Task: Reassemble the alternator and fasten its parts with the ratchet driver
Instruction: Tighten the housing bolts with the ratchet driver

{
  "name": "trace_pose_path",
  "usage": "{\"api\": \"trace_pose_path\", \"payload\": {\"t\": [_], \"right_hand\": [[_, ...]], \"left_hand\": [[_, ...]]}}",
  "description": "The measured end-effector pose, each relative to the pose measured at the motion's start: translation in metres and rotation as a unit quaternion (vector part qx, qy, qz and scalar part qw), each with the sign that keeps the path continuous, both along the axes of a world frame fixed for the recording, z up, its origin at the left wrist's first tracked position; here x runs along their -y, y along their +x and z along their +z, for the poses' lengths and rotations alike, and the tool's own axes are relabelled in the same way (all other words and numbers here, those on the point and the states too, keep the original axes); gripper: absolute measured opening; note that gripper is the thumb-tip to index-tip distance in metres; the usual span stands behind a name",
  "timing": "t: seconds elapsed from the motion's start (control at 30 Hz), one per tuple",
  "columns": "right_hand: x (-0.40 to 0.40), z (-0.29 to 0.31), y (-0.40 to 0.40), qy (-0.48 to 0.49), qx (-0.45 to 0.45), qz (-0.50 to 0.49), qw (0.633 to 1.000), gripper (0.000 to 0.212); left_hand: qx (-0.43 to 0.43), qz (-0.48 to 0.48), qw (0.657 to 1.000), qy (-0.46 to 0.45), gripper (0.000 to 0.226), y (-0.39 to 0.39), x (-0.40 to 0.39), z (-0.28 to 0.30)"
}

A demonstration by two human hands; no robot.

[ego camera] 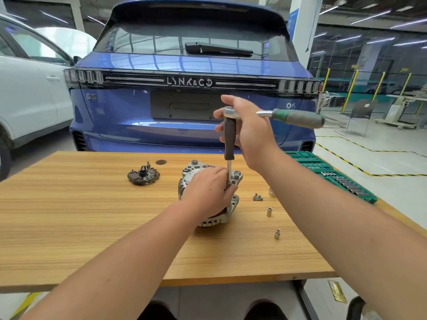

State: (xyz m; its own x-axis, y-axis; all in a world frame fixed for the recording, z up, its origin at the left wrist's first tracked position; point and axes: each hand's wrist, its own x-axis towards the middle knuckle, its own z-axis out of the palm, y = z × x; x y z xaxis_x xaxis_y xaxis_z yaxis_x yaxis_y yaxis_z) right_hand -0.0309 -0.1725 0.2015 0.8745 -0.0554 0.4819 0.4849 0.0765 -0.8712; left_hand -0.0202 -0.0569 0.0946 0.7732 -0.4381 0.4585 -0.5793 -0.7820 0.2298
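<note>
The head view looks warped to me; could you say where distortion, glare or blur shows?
Head view: wide-angle bending curves the table edges and stretches both forearms; ceiling lights streak across the car window; the ratchet handle looks slightly soft; the alternator is fairly sharp.

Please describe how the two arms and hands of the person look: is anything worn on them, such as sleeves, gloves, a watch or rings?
Both forearms are bare as far as the picture shows; no sleeve edge is in view. The left hand and the right hand wear no gloves. No watch, bracelet or ring shows on either wrist or on the visible fingers.
</note>
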Motion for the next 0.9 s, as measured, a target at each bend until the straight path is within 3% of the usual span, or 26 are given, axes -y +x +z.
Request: {"api": "trace_pose_path", "payload": {"t": [0.07, 0.13, 0.2, 0.27, 0.33, 0.4, 0.43, 0.5, 0.63, 0.7, 0.77, 0.83, 0.9], "right_hand": [[0.000, -0.003, -0.002, -0.100, 0.115, -0.086, 0.985, 0.025], [0.001, -0.005, -0.002, -0.214, 0.229, -0.162, 0.936, 0.024], [0.000, -0.001, -0.003, -0.296, 0.266, -0.196, 0.896, 0.021], [0.000, 0.005, -0.005, -0.391, 0.243, -0.223, 0.859, 0.021], [0.000, 0.012, -0.006, -0.512, 0.228, -0.269, 0.783, 0.024], [-0.001, 0.018, -0.007, -0.602, 0.217, -0.302, 0.706, 0.041], [-0.001, 0.022, -0.009, -0.628, 0.206, -0.303, 0.686, 0.053], [-0.003, 0.031, -0.011, -0.654, 0.182, -0.288, 0.676, 0.064], [-0.008, 0.051, -0.005, -0.697, 0.142, -0.286, 0.642, 0.052], [-0.012, 0.060, -0.002, -0.693, 0.094, -0.271, 0.661, 0.047], [-0.014, 0.068, 0.000, -0.657, 0.027, -0.237, 0.715, 0.040], [-0.014, 0.074, -0.001, -0.568, -0.064, -0.169, 0.803, 0.030], [-0.014, 0.076, -0.004, -0.420, -0.166, -0.077, 0.889, 0.023]], "left_hand": [[-0.038, 0.008, 0.999, -0.021, 0.024, 0.000, 0.005, -0.001], [-0.068, 0.017, 0.996, -0.053, 0.014, 0.000, 0.008, -0.001], [-0.084, 0.027, 0.994, -0.067, 0.008, 0.001, 0.010, -0.001], [-0.096, 0.037, 0.991, -0.081, 0.008, 0.002, 0.011, -0.002], [-0.111, 0.031, 0.986, -0.118, 0.022, 0.003, 0.009, -0.003], [-0.121, 0.021, 0.983, -0.133, 0.035, 0.004, 0.006, -0.002], [-0.125, 0.018, 0.984, -0.126, 0.039, 0.004, 0.004, -0.001], [-0.144, 0.007, 0.983, -0.118, 0.040, 0.005, 0.000, 0.001], [-0.208, -0.022, 0.969, -0.133, 0.036, 0.010, -0.010, 0.003], [-0.225, -0.034, 0.964, -0.135, 0.032, 0.011, -0.012, 0.002], [-0.228, -0.040, 0.964, -0.131, 0.031, 0.011, -0.011, 0.002], [-0.225, -0.039, 0.965, -0.128, 0.031, 0.012, -0.010, 0.001], [-0.239, -0.040, 0.960, -0.138, 0.030, 0.014, -0.011, 0.001]]}}
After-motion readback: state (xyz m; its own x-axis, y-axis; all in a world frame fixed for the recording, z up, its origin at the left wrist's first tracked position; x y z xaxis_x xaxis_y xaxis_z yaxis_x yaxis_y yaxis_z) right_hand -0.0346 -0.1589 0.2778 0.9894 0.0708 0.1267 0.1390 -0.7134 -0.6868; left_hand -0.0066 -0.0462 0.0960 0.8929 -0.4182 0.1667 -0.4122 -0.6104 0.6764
